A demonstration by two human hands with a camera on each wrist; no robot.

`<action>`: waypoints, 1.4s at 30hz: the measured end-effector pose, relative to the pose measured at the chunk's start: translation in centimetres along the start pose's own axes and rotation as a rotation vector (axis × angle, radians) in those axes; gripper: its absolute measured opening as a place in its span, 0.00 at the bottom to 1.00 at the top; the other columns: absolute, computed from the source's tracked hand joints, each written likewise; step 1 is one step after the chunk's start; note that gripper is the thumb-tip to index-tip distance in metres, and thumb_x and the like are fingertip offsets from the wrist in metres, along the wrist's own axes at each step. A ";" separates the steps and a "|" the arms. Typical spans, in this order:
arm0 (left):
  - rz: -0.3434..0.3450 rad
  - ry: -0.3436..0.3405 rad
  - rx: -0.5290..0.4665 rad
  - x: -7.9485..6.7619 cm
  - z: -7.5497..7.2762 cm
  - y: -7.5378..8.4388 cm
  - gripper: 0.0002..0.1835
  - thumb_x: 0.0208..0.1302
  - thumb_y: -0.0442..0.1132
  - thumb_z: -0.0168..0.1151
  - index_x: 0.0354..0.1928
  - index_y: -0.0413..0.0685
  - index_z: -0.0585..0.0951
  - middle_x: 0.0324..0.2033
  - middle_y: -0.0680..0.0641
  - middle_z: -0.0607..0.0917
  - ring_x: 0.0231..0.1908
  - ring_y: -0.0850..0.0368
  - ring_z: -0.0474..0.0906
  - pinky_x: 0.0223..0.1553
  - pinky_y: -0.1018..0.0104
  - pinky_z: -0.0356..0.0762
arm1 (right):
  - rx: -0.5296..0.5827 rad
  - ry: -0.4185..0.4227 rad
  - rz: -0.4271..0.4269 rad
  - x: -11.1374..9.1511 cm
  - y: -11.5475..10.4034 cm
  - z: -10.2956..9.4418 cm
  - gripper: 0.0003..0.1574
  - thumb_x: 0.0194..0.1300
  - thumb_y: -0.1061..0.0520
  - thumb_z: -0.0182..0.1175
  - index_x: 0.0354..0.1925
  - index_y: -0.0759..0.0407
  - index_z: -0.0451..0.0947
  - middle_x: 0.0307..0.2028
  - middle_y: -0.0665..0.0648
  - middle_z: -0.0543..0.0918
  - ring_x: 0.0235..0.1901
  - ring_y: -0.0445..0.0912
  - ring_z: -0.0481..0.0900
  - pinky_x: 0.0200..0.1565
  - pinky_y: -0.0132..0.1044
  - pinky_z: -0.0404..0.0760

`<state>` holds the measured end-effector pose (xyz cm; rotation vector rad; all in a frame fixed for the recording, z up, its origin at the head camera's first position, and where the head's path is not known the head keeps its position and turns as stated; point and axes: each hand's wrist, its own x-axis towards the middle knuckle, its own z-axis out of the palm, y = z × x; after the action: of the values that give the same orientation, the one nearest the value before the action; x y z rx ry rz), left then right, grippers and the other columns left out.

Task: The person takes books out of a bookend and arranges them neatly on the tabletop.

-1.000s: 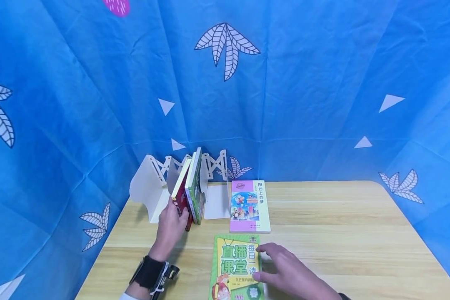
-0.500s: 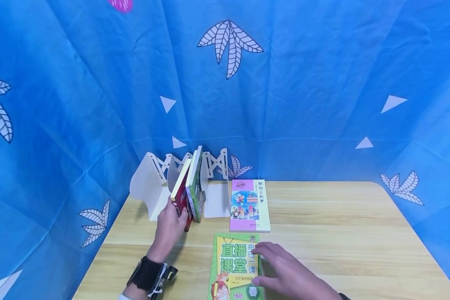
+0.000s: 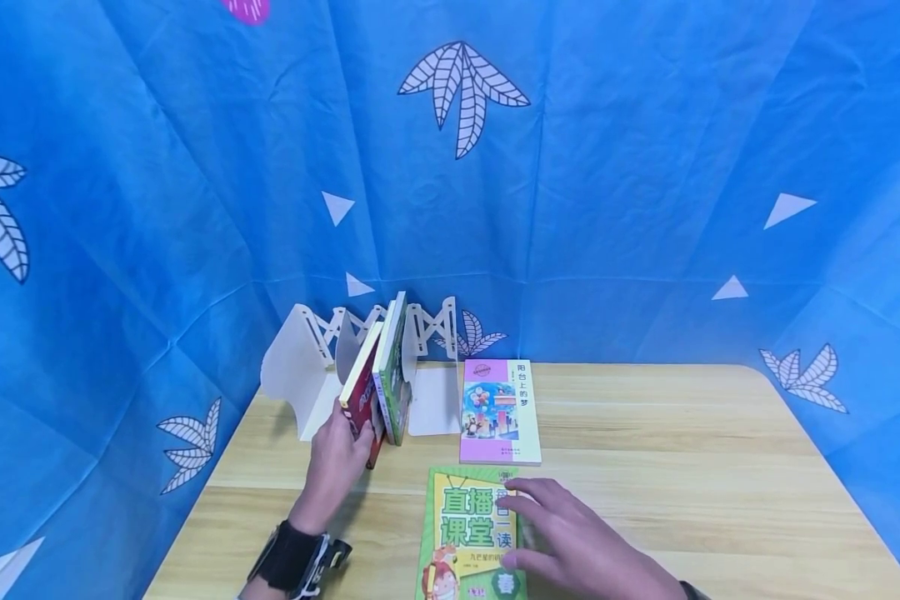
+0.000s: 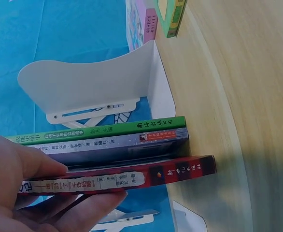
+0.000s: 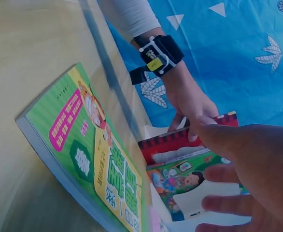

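Observation:
My left hand (image 3: 337,457) grips a red book (image 3: 361,398) by its spine, thumb on one side and fingers on the other. That book stands upright, leaning a little, in a white folding bookend (image 3: 288,367). Beside it stand a green book (image 4: 151,124) and a grey-blue one (image 4: 122,146), their spines showing in the left wrist view. Over the right edge of a green-and-yellow book (image 3: 468,525) lying flat, my right hand (image 3: 573,529) hovers with fingers spread and loosely bent. Whether its fingertips touch the cover is hard to tell.
A pink-and-white book (image 3: 499,412) lies flat to the right of the bookend. Everything stands on a wooden table (image 3: 682,467). Blue cloth (image 3: 607,208) with leaf prints hangs behind and at the sides.
The red book has slid slightly toward me, out from beside the green book, with my left hand on it. My right hand's fingers have spread slightly over the flat book.

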<state>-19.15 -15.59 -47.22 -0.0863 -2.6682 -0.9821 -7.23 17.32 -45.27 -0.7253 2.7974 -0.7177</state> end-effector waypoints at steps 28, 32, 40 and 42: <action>-0.048 -0.019 0.016 -2.0 -1.3 0.3 0.26 0.70 0.33 0.62 0.65 0.27 0.70 0.56 0.22 0.82 0.56 0.28 0.84 0.54 0.38 0.87 | -0.054 -0.008 -0.080 0.9 0.2 -1.1 0.40 0.63 0.25 0.63 0.69 0.31 0.73 0.76 0.46 0.69 0.73 0.50 0.69 0.70 0.57 0.79; -0.057 -0.021 0.016 -2.8 -1.6 0.3 0.26 0.70 0.33 0.61 0.65 0.27 0.70 0.57 0.22 0.82 0.56 0.28 0.84 0.53 0.39 0.87 | -0.074 0.010 -0.085 1.0 0.2 -1.1 0.39 0.63 0.29 0.67 0.69 0.34 0.74 0.76 0.46 0.69 0.73 0.50 0.69 0.70 0.57 0.79; -0.024 0.051 0.002 -4.1 -2.0 0.3 0.25 0.66 0.31 0.64 0.63 0.28 0.73 0.53 0.23 0.85 0.53 0.28 0.85 0.53 0.37 0.87 | -0.042 -0.027 -0.050 1.4 0.1 -1.6 0.42 0.62 0.30 0.68 0.72 0.35 0.71 0.76 0.47 0.68 0.74 0.52 0.69 0.69 0.60 0.78; -0.022 0.064 -0.002 -4.4 -2.2 0.3 0.24 0.66 0.30 0.64 0.62 0.27 0.73 0.52 0.23 0.85 0.52 0.28 0.86 0.51 0.37 0.88 | -0.040 -0.028 -0.050 1.5 0.0 -1.6 0.43 0.62 0.30 0.68 0.72 0.36 0.71 0.77 0.48 0.68 0.74 0.52 0.69 0.70 0.60 0.78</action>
<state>-14.34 -16.57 -46.78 -0.0257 -2.6153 -0.9778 -8.96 17.27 -43.91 -0.8084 2.7849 -0.6556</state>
